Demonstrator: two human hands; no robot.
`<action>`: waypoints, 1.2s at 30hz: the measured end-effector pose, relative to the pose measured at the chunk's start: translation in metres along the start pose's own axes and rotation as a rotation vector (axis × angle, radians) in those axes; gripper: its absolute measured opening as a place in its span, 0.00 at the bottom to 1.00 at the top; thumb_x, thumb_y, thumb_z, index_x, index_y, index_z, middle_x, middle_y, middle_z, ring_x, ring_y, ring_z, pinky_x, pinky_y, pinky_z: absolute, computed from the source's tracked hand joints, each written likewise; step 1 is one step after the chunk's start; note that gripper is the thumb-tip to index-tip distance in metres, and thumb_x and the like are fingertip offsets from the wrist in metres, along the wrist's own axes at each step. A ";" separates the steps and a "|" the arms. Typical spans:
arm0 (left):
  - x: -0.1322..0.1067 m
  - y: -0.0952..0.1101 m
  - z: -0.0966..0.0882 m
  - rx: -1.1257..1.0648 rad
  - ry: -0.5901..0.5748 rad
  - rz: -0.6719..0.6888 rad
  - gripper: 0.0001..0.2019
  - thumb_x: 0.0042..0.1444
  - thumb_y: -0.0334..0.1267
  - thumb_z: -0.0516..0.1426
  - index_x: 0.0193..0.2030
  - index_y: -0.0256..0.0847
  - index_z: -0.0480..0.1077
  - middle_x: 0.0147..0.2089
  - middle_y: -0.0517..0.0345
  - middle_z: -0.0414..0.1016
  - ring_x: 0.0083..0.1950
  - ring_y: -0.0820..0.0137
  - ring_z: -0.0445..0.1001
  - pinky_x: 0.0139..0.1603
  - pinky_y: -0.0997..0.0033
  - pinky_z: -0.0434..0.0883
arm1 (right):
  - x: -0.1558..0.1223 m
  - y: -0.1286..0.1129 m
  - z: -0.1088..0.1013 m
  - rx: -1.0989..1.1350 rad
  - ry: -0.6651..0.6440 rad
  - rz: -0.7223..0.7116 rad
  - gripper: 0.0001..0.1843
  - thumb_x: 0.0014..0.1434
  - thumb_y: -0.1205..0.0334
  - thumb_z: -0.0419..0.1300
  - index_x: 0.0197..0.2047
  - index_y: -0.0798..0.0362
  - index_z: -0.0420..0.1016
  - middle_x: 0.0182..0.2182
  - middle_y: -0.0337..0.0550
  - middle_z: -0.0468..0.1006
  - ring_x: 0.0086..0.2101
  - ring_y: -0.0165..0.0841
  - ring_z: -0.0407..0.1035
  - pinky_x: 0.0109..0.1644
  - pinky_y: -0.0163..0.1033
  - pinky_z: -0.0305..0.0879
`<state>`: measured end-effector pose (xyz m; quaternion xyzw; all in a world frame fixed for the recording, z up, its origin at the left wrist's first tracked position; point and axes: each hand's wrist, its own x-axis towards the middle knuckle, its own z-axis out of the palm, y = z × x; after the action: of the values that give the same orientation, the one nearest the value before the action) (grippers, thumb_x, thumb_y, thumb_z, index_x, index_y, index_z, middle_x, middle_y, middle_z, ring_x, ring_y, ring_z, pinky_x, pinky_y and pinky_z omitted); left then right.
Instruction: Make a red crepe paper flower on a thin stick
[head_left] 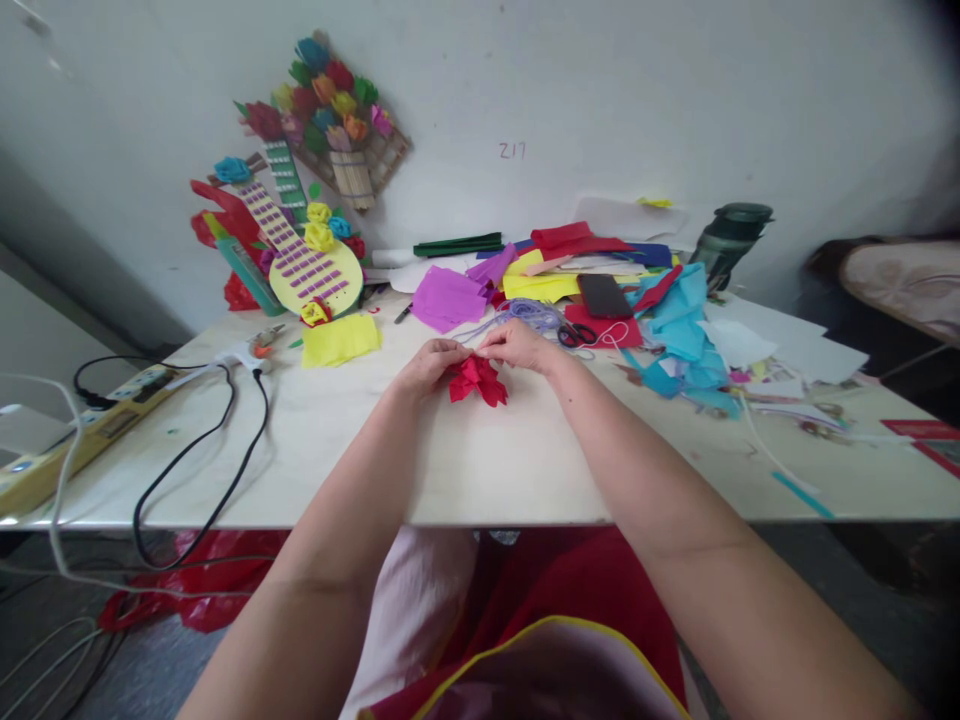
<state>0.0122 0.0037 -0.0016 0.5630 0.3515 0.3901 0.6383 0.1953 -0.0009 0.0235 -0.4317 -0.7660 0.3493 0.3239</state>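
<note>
A red paper flower (480,382) with spread petals hangs just over the middle of the table, its base up between my hands. My left hand (436,362) pinches it from the left. The fingers of my right hand (517,346) are pressed together at the flower's base, where they seem to hold a thin white string; the fingertips partly hide it. Behind my right hand lie a bundle of pale purple string (529,316) and scissors (576,334) with dark handles.
Purple paper (448,298), yellow paper (341,341) and crumpled blue paper (679,335) lie about the white table (510,460). A phone (604,296) and a dark bottle (731,245) stand right. A glue gun (244,352), cables and a power strip (90,430) occupy the left.
</note>
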 end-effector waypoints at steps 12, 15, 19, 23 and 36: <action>-0.001 0.001 0.001 0.026 0.007 -0.009 0.14 0.37 0.41 0.66 0.22 0.34 0.68 0.18 0.59 0.67 0.18 0.77 0.63 0.20 0.75 0.57 | -0.002 0.004 -0.008 -0.036 -0.122 0.047 0.10 0.53 0.64 0.56 0.29 0.60 0.77 0.16 0.35 0.69 0.15 0.20 0.55 0.19 0.30 0.50; -0.001 0.000 0.000 0.013 0.013 -0.013 0.12 0.38 0.39 0.65 0.23 0.34 0.68 0.18 0.58 0.68 0.18 0.76 0.63 0.21 0.75 0.58 | -0.002 0.007 -0.009 0.000 -0.165 0.036 0.11 0.54 0.63 0.55 0.28 0.59 0.76 0.15 0.33 0.68 0.14 0.20 0.53 0.19 0.30 0.49; -0.001 0.000 -0.002 0.006 0.006 -0.012 0.11 0.38 0.37 0.64 0.24 0.33 0.69 0.19 0.56 0.70 0.20 0.75 0.65 0.23 0.75 0.60 | -0.002 0.008 -0.008 0.043 -0.182 0.060 0.13 0.54 0.62 0.56 0.32 0.60 0.78 0.16 0.34 0.69 0.16 0.21 0.55 0.22 0.31 0.51; 0.000 -0.002 -0.005 0.017 -0.009 -0.008 0.10 0.39 0.36 0.64 0.24 0.33 0.70 0.20 0.55 0.71 0.20 0.74 0.66 0.23 0.75 0.60 | -0.001 0.009 -0.008 0.020 -0.150 0.031 0.12 0.52 0.63 0.58 0.36 0.59 0.81 0.21 0.38 0.75 0.22 0.24 0.62 0.27 0.32 0.58; 0.001 0.002 -0.007 0.040 0.020 -0.037 0.10 0.37 0.35 0.65 0.25 0.33 0.70 0.20 0.56 0.69 0.19 0.76 0.65 0.19 0.77 0.57 | 0.005 0.015 -0.004 -0.085 0.015 -0.057 0.13 0.49 0.73 0.60 0.36 0.54 0.82 0.27 0.44 0.81 0.26 0.27 0.70 0.33 0.33 0.66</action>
<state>0.0060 0.0078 -0.0009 0.5651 0.3759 0.3768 0.6304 0.2029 0.0101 0.0144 -0.4258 -0.7896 0.3038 0.3208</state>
